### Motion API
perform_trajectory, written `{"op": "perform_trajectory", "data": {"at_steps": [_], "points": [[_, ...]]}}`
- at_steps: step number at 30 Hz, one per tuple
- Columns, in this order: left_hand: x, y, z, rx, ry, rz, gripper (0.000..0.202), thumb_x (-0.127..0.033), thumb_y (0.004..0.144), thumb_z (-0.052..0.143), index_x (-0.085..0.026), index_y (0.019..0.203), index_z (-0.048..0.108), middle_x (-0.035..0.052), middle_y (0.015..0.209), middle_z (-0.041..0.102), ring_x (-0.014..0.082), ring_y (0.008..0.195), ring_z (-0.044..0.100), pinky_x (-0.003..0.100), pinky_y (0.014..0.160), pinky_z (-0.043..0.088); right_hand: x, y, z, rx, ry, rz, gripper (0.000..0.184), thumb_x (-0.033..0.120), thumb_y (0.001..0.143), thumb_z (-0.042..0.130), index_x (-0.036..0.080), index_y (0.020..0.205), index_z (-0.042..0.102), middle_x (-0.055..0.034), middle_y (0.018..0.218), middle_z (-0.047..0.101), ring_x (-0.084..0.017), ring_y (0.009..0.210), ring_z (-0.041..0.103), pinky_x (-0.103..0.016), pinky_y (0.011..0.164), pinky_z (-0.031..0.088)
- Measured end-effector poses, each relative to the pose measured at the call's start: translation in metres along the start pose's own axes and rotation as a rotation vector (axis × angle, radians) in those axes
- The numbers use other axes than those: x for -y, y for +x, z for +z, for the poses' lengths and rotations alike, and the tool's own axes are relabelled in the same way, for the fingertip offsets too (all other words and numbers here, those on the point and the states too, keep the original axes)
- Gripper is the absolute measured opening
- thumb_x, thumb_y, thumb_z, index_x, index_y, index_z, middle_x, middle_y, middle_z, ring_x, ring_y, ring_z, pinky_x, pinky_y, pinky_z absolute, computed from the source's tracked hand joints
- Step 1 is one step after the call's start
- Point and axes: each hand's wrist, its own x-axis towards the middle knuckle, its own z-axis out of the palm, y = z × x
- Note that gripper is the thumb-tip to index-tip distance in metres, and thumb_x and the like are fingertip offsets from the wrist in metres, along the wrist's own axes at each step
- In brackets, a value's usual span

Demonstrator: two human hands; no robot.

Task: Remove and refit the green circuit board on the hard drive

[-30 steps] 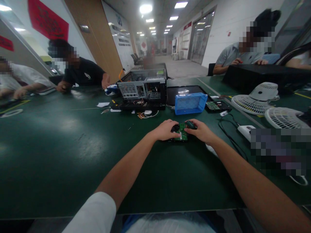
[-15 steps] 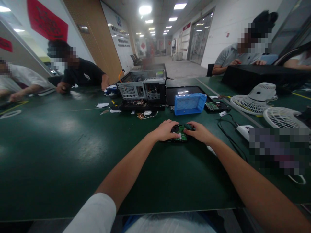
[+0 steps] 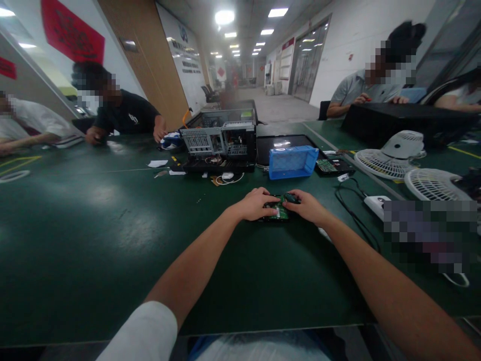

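Note:
A small black device with a bare green circuit board point(image 3: 280, 213) lies on the table in front of me. My left hand point(image 3: 254, 205) is closed around its left side, thumb and fingers reaching onto the board. In my right hand point(image 3: 307, 207) is a tool with a thick dark green handle point(image 3: 292, 198), held low over the board's right side. The tool's working end is too small and hidden to make out. Beyond my hands stands a blue plastic bin point(image 3: 293, 163), tipped so its opening faces me.
An opened computer case point(image 3: 218, 140) stands farther back beside a flat black screen point(image 3: 263, 145). Another circuit-board unit point(image 3: 332, 166) lies right of the bin. White fans point(image 3: 391, 153), a power strip point(image 3: 376, 203) and a black cable point(image 3: 355, 215) are at right. Other people sit across the table.
The left fingers have shifted slightly over the board, and the right hand has barely moved with the tool. A person at the far left has lowered a hand.

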Motion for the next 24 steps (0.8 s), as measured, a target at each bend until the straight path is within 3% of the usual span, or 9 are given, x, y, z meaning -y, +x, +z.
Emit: {"op": "perform_trajectory", "data": {"at_steps": [11,17,24], "points": [[-0.0055,-0.0022,-0.0026,0.008,0.006,-0.024,0.062,-0.059,0.093,0.052,-0.031,0.148,0.050,0.0119,0.143,0.047,0.0324,0.130,0.045,0.047,0.110,0.037,0.0052,-0.0031,-0.0008,0.005,0.081,-0.011,0.032,0.039,0.078,0.079,0.026,0.107,0.073,-0.0045,0.096,0.074,-0.024,0.088,0.065,-0.034,0.079,0.052],[-0.0030,-0.0088,-0.0096,0.126,-0.070,0.039,0.095,-0.070,0.073,0.073,-0.039,0.155,0.037,0.0094,0.158,0.031,0.0384,0.144,0.030,0.052,0.116,0.032,0.0045,-0.0044,0.0009,0.035,0.051,-0.007,0.039,0.040,0.081,0.075,0.025,0.117,0.070,-0.0042,0.103,0.072,-0.021,0.090,0.065,-0.032,0.080,0.051],[-0.0002,-0.0053,-0.0069,0.075,0.001,0.070,0.083,-0.056,0.075,0.076,-0.035,0.149,0.048,0.0104,0.157,0.035,0.0371,0.140,0.036,0.051,0.115,0.032,0.0052,-0.0044,-0.0011,0.033,0.031,0.008,0.048,0.043,0.080,0.077,0.022,0.122,0.068,-0.0052,0.099,0.071,-0.020,0.086,0.064,-0.032,0.077,0.051]]}}
